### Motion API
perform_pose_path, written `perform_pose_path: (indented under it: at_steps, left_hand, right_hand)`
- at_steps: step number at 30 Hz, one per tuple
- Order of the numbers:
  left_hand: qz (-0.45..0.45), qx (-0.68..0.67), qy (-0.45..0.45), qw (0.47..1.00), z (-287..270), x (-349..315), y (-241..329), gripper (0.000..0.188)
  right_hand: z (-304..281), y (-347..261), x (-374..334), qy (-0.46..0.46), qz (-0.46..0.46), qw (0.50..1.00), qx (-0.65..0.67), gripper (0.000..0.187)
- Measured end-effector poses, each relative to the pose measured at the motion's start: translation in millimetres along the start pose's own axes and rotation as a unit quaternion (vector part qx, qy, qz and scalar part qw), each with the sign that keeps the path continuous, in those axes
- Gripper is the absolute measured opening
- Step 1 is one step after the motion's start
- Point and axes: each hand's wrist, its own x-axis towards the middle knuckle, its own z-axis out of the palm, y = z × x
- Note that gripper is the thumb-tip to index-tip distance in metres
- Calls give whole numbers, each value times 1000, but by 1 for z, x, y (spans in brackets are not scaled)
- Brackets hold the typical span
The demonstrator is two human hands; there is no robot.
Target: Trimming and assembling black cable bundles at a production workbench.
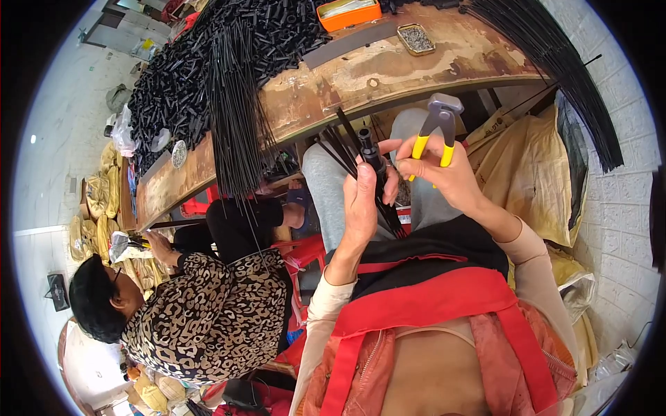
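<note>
My left hand [361, 204] is closed around a black tubular part [370, 147] with a stepped, ringed top, held upright above my lap. My right hand [459, 182] grips end-cutting pincers [442, 114] by their yellow handles, their metal jaws pointing away from me. Its fingertips come close to the tubular part; whether they touch it, I cannot tell. Beside and beneath my left hand, a bunch of thin black rods [336, 150] slants across my lap, partly hidden by the hand.
A worn wooden table [479, 45] curves ahead, bearing a heap of black tubular pieces [166, 104], a bundle of black rods [234, 118], an orange box [349, 15] and a tray of small metal bits [416, 39]. Sacks [524, 156] stand right; another person [208, 312] works left.
</note>
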Motion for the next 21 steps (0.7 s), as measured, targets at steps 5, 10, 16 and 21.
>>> perform_pose_path:
  at_steps: [5, 10, 16, 21]
  left_hand:
    - [-10, 7, 0, 1000, 1, 1, -3, 69]
    - [-9, -6, -6, 1000, 0, 0, -2, 71]
    - [2, 12, 4, 1000, 0, -1, -3, 70]
    - [9, 28, 27, 999, 3, -4, -1, 70]
  right_hand:
    - [12, -11, -1, -17, 40, 996, 75, 14]
    - [14, -9, -1, -18, 33, 997, 60, 16]
    - [12, -2, 0, -28, 23, 997, 74, 18]
    - [14, 1, 1, -27, 20, 996, 79, 17]
